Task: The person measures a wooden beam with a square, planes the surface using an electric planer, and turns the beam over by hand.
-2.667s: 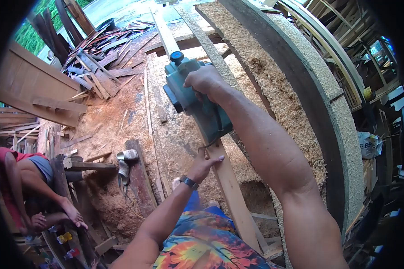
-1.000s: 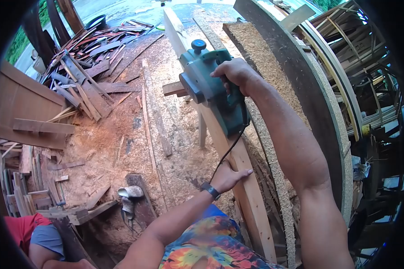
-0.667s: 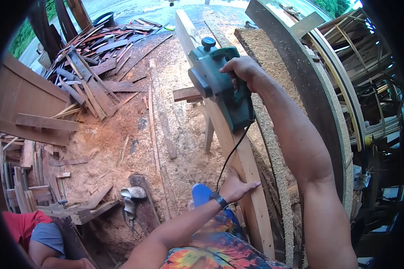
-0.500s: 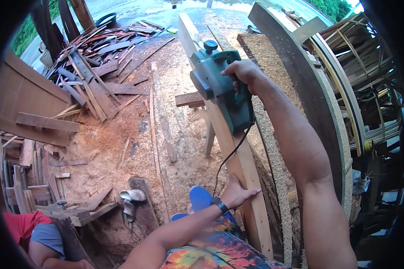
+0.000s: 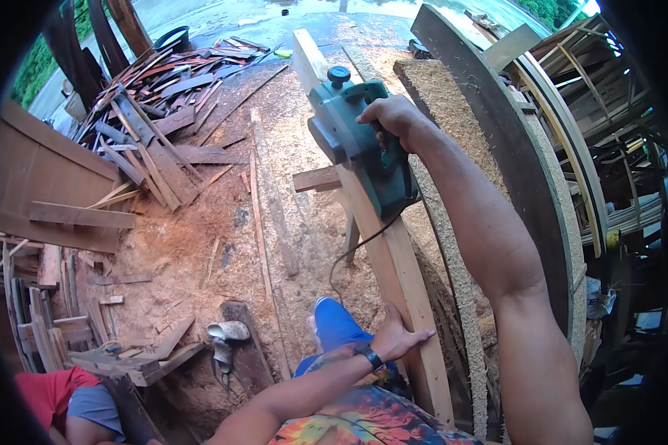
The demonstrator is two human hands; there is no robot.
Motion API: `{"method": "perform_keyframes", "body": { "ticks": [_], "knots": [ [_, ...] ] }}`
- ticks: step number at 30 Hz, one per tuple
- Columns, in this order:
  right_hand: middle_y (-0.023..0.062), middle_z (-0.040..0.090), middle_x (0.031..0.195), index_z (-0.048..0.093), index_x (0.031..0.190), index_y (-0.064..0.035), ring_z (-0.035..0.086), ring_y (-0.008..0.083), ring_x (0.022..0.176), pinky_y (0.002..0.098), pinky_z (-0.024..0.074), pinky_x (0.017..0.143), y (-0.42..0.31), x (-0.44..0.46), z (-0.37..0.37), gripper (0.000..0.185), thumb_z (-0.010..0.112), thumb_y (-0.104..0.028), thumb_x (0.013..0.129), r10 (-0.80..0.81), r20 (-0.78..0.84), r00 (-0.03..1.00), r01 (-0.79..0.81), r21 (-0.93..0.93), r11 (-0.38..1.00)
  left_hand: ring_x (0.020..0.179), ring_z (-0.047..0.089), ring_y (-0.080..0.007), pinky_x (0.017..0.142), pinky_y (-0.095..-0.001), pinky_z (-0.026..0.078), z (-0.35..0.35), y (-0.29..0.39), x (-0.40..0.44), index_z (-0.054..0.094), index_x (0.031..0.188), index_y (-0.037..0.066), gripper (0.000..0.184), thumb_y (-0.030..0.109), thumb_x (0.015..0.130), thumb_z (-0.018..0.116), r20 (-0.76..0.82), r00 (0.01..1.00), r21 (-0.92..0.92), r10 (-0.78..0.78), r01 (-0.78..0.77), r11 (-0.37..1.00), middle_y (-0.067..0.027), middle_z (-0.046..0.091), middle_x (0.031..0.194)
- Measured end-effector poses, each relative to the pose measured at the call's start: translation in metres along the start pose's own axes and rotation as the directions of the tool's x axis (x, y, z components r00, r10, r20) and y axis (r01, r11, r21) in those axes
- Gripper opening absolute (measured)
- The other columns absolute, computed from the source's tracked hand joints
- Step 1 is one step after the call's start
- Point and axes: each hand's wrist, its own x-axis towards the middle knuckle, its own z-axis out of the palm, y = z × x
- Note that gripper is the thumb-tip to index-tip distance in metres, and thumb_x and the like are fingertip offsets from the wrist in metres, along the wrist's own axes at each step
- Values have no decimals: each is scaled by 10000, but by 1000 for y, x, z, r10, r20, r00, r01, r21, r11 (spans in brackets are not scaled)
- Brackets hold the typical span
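A green electric planer (image 5: 360,137) rests on top of a long pale wooden beam (image 5: 397,267), with its dark cord (image 5: 360,245) hanging in a loop at the rear. My right hand (image 5: 395,122) is wrapped round the planer's rear handle. Lower down, my left hand (image 5: 398,337) lies against the beam's left side and top, with its thumb stretched across the wood and some of its fingers hidden. The beam lies over a short brown crosspiece (image 5: 316,179).
Shaving-covered boards (image 5: 453,96) and a dark plank (image 5: 497,111) run along the right. Scrap wood (image 5: 193,74) is heaped at the upper left. At the lower left are a person in a red shirt (image 5: 52,393) and a worn shoe (image 5: 228,331). Shavings cover the ground.
Since the earliest frame, the view has shifted and my left hand has slid down the beam. Lately the planer has moved slightly left in view, its cord has swung left, and a blue-clad leg shows more.
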Motion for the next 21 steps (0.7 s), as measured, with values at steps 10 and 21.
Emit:
{"method": "perform_keyframes", "body": {
  "ticks": [10, 21],
  "knots": [
    [35, 516, 620, 586, 705, -60, 498, 153, 498, 344, 421, 467, -29, 52, 10, 180, 719, -116, 813, 16, -15, 1000, -16, 29, 999, 1260, 543, -482, 1079, -437, 457, -12, 1, 5, 199, 1375, -239, 1246, 651, 728, 783, 112, 993, 143, -36, 20, 990, -429, 425, 1373],
    [39, 520, 645, 590, 732, -54, 494, 157, 512, 356, 438, 481, -78, 131, 26, 169, 709, -126, 827, -12, -24, 1000, 12, 16, 1000, 1233, 580, -430, 1056, -429, 470, -129, 77, 93, 260, 1368, -173, 1048, 464, 769, 838, -58, 996, -49, 62, -65, 997, -371, 511, 1327]
  ]
}}
